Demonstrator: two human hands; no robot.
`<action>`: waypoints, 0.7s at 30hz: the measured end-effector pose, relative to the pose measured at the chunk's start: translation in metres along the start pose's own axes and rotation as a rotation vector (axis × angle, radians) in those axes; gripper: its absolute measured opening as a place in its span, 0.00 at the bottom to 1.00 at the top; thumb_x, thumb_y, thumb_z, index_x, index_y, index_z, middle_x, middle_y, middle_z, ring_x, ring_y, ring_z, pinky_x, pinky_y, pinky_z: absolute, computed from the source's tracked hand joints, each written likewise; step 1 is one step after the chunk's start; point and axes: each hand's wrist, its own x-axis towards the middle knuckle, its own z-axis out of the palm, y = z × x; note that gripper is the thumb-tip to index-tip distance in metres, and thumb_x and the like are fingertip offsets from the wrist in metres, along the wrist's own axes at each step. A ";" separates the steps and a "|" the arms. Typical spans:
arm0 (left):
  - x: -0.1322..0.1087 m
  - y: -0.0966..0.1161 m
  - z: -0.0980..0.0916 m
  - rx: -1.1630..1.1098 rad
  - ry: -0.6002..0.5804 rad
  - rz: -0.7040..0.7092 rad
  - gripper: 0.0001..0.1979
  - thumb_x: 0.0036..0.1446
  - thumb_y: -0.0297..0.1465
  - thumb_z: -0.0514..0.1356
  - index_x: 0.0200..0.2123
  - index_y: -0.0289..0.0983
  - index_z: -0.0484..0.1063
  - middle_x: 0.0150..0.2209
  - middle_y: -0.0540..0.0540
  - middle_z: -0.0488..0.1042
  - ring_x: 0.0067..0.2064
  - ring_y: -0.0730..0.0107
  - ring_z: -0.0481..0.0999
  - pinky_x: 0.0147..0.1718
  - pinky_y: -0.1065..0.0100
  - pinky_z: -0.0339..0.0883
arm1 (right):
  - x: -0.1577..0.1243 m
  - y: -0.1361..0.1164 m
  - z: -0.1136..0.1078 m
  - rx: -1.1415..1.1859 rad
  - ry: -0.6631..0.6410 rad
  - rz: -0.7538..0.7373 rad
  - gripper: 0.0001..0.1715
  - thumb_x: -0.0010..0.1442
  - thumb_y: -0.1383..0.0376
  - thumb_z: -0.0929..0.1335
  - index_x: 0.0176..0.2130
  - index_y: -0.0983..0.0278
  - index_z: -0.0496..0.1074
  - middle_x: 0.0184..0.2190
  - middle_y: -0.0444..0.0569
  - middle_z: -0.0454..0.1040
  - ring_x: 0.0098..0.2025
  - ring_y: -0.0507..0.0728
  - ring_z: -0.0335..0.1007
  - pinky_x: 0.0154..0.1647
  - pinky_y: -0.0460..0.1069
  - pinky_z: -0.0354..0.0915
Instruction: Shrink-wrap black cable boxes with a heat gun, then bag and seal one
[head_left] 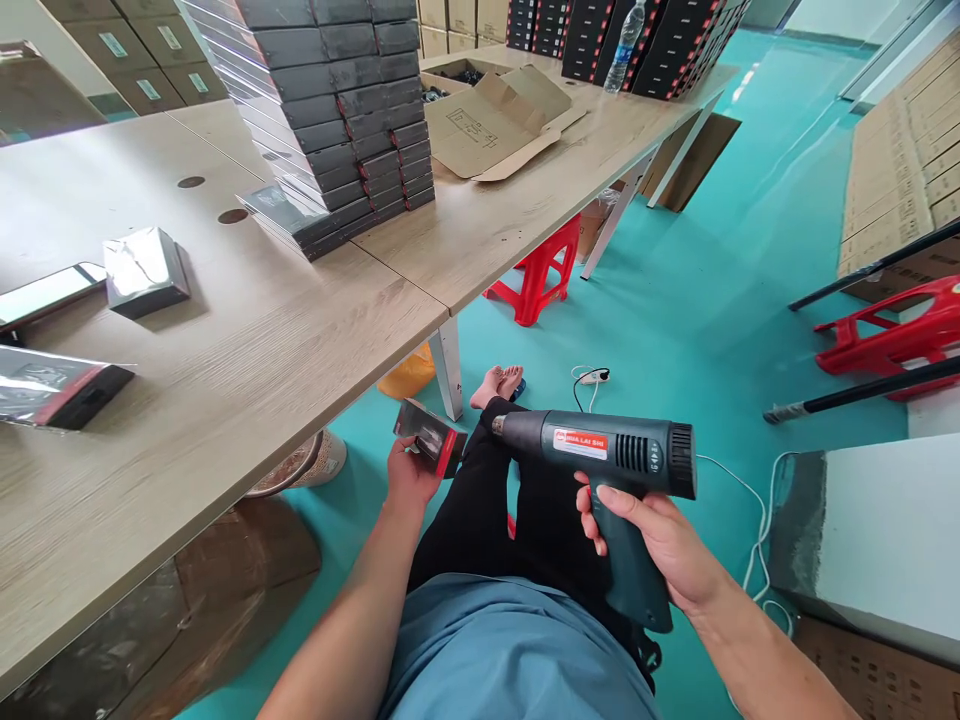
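Observation:
My right hand (645, 530) is wrapped round the handle of a dark green heat gun (622, 455). Its metal nozzle points left, towards a small black box with a red stripe (431, 440). That box is gripped in my left hand (411, 470), out past the table's front edge and above my lap. A gap remains between nozzle and box. On the table, a shiny wrapped box (144, 270) and another box in loose clear film (71, 390) lie to the left. A tall stack of wrapped black boxes (352, 110) stands farther back.
The wooden table (300, 330) runs along my left. On it are an opened carton (495, 120) and a water bottle (626, 45). Below stand a bin (330, 460) and a red stool (540, 270). A white cable (765, 520) trails on the right near a white block (885, 530).

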 end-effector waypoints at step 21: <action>0.009 0.000 -0.005 0.172 -0.127 0.053 0.10 0.33 0.21 0.53 0.24 0.36 0.66 0.24 0.47 0.73 0.26 0.63 0.75 0.27 0.63 0.72 | -0.016 -0.020 -0.010 -0.225 -0.036 0.100 0.23 0.55 0.51 0.73 0.44 0.63 0.76 0.37 0.51 0.78 0.32 0.56 0.72 0.30 0.49 0.69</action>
